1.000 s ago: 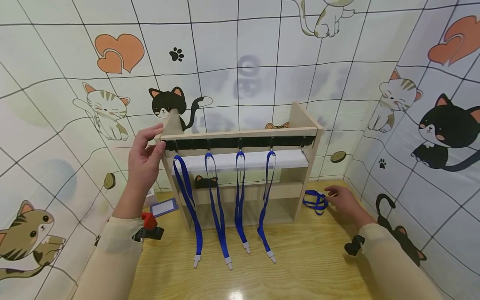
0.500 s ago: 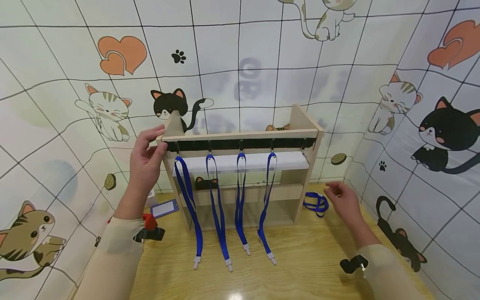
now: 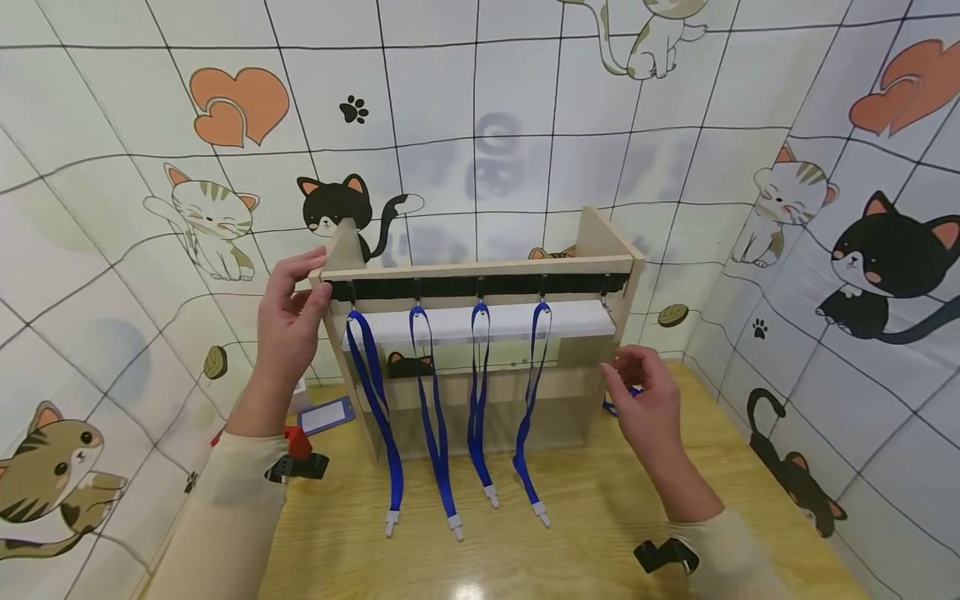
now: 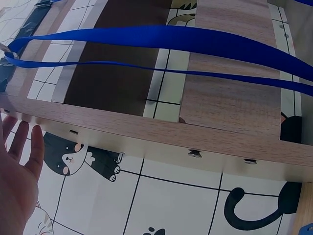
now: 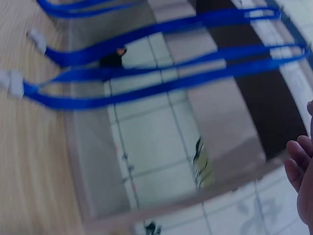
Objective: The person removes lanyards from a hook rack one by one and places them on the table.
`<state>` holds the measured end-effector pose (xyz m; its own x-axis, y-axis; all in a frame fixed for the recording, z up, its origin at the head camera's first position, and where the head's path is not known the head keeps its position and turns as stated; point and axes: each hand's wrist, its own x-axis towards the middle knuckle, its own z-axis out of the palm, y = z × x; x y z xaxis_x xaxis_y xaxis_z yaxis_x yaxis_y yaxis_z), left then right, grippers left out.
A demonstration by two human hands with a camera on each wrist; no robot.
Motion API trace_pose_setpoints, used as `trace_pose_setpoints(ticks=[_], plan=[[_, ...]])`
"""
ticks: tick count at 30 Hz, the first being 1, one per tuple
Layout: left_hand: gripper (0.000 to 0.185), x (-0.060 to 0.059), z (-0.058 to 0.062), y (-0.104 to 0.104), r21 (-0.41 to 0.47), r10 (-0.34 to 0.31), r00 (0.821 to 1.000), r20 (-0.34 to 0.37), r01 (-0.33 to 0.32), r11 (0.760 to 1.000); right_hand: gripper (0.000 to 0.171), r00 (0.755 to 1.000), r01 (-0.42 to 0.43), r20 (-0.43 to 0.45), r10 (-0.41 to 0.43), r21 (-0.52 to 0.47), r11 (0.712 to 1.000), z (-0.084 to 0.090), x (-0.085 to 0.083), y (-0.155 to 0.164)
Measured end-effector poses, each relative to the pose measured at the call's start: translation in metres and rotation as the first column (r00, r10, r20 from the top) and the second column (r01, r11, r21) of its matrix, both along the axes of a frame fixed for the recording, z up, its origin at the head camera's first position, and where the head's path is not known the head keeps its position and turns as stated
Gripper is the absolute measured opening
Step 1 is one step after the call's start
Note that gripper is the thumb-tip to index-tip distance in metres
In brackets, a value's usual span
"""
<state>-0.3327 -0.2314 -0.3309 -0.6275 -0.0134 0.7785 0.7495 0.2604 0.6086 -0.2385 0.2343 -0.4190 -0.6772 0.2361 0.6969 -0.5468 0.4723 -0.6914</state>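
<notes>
The wooden shelf (image 3: pixel 506 387) stands upright on the table (image 3: pixel 540 562), its long axis running left to right between the hands. The left hand (image 3: pixel 288 325) holds its upper left corner, thumb at the front edge and fingers along the outer side. The right hand (image 3: pixel 647 404) is positioned at the right side panel, fingers loosely bent, gripping nothing visible; contact cannot be confirmed. Four blue straps (image 3: pixel 393 462) hang from the shelf's front. A loose strap (image 3: pixel 610 408) lies beyond the right hand, partly hidden by it.
</notes>
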Motion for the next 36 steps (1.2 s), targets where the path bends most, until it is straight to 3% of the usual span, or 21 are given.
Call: trace_pose_setpoints(ticks=[7,11,14,23,30,36], plan=[[0.038,0.008,0.005,0.002,0.011,-0.019,1.000,0.008,0.019,1.000,0.043,0.993,-0.041,-0.104,0.051,0.099,0.994,0.005,-0.014,-0.031],[0.037,0.017,0.012,0.009,0.005,-0.010,1.000,0.012,0.010,1.000,0.048,0.992,-0.057,-0.103,0.066,0.090,0.994,0.005,-0.023,-0.045],[0.037,0.016,0.011,0.008,0.004,-0.003,1.000,0.009,0.003,1.000,0.051,0.993,-0.057,-0.098,0.066,0.089,0.994,0.007,-0.027,-0.057],[0.038,0.002,0.002,0.000,0.007,-0.006,1.000,0.005,0.006,1.000,0.046,0.995,-0.010,-0.099,0.013,0.031,0.999,0.013,-0.031,-0.080],[0.039,0.003,0.001,-0.001,0.019,-0.028,1.000,0.011,0.027,0.999,0.039,0.994,0.055,-0.098,-0.054,0.011,0.998,0.011,-0.032,-0.092],[0.039,0.004,0.002,0.000,0.021,-0.034,0.999,0.012,0.034,0.999,0.025,0.992,0.046,-0.121,-0.045,-0.002,0.999,0.010,-0.033,-0.096]])
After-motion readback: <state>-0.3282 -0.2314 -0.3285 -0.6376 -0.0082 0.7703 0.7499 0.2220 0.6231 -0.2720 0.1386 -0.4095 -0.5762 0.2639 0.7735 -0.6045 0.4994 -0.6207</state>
